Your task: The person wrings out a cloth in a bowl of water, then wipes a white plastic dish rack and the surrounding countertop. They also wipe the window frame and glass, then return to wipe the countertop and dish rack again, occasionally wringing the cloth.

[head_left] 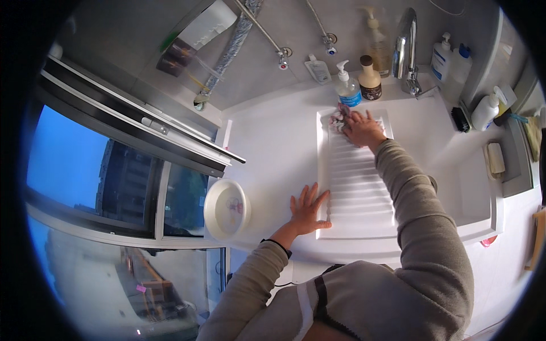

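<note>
My right hand (364, 129) lies over a patterned cloth (340, 119) at the far end of the ribbed washboard (360, 187), which is built into a white laundry sink counter. Part of the cloth is hidden beneath the palm, so whether the fingers grip it does not show. My left hand (308, 212), fingers spread and holding nothing, rests at the washboard's near left edge. A clear pump bottle with a blue label (349, 91) stands just beyond the cloth, beside a cream and brown bottle (370, 81).
A white bowl (245, 209) is at the counter's left, by the window. The chrome faucet (405, 55) rises at the back, with the sink basin (469, 187) to the right. Pump bottles (485, 111), a black brush (460, 119) and a soap dish (495, 160) line the right side.
</note>
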The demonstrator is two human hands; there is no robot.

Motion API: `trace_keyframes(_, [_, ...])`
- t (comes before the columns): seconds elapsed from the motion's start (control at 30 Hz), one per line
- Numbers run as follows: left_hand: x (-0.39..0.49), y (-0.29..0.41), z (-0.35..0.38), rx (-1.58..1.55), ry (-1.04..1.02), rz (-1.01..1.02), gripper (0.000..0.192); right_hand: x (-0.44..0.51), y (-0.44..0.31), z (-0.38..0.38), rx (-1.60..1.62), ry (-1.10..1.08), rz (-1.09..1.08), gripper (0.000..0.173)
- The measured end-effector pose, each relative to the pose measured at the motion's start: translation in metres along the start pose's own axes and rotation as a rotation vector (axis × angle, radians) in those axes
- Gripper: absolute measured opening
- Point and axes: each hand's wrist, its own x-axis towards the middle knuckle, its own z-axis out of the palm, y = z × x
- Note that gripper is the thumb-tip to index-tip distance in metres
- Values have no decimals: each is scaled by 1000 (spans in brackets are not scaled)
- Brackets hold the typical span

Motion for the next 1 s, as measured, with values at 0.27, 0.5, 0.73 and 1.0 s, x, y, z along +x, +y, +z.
trace_keyframes(0.27, [-1, 4, -3, 12, 0, -38, 104, -44, 75, 24, 215, 218, 357, 58])
trace_keyframes(0.5, [-2, 11, -10, 25, -16, -55, 106, -85, 81, 53, 808, 47, 720, 67])
trace_keyframes(0.73, [0, 10, -9, 48, -33, -53, 104, -188, 43, 42, 836, -106, 591, 68])
trace_keyframes(1.0, [4, 8, -6, 103, -36, -67, 105, -295, -2, 2, 884, -277, 435, 58])
